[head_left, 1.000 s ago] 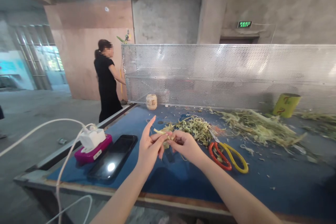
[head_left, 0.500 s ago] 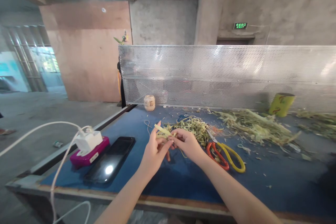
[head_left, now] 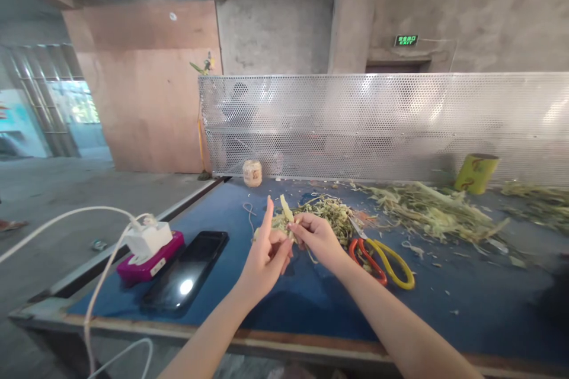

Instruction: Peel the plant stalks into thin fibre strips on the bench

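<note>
Above the table, my right hand pinches a pale green strip of dried leaf, perhaps husk, which stands upright from the fingertips. My left hand meets it from the other side. Its index finger points up, while the thumb presses against the curled fingers; what lies between them is hidden. A thin string hangs below my right fingers. Just behind the hands lies a heap of shredded plant scraps. Scissors with one red and one yellow handle rest to the right, blades touching the heap.
At the left are a black phone and a magenta power strip with a white plug. A roll of twine stands near the perforated metal screen. Dried leaf strips and a yellow-green cylinder are at the right.
The leaf strip has turned from leaning left to nearly upright. My left hand has shifted slightly away from the strip, and its index finger now stands straighter.
</note>
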`<state>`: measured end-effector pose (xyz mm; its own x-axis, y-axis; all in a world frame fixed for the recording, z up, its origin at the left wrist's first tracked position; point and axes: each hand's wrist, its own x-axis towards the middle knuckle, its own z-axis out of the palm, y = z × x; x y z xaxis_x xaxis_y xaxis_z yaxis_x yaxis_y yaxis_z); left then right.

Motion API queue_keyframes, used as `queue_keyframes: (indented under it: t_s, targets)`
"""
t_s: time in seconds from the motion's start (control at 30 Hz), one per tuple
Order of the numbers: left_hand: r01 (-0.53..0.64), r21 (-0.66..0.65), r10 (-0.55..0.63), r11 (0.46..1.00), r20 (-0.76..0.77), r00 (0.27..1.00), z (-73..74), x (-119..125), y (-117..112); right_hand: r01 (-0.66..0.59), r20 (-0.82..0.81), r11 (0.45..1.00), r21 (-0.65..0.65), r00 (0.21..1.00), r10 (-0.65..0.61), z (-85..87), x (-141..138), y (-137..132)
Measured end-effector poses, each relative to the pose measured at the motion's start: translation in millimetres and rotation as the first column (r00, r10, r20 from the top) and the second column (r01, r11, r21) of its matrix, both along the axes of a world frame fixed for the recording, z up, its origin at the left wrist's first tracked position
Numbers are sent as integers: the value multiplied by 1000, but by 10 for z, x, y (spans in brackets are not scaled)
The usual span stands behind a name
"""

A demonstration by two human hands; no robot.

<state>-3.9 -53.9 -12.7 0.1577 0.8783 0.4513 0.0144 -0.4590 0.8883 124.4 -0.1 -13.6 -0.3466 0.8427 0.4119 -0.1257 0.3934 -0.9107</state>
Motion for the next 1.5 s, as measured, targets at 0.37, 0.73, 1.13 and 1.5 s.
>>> queue_keyframes:
  t_s: [0.37,0.73,1.13,1.5]
  targets:
    - [-193,33,186,981,155,970,-51,-53,24,-201,-100,978,-51,976,195,102,61,-91]
    - [-149,-29,151,988,198,969,-5,-25,8,-312,-2,950,17,950,312,69,83,-125]
    - [-95,-75,109,993,208,972,-16,-60,58,-256,133,961,107,961,242,43,79,-133]
    - [-135,-130,169,982,300,939,63,-47,49,-245,180,955,167,960,215,65,104,-128]
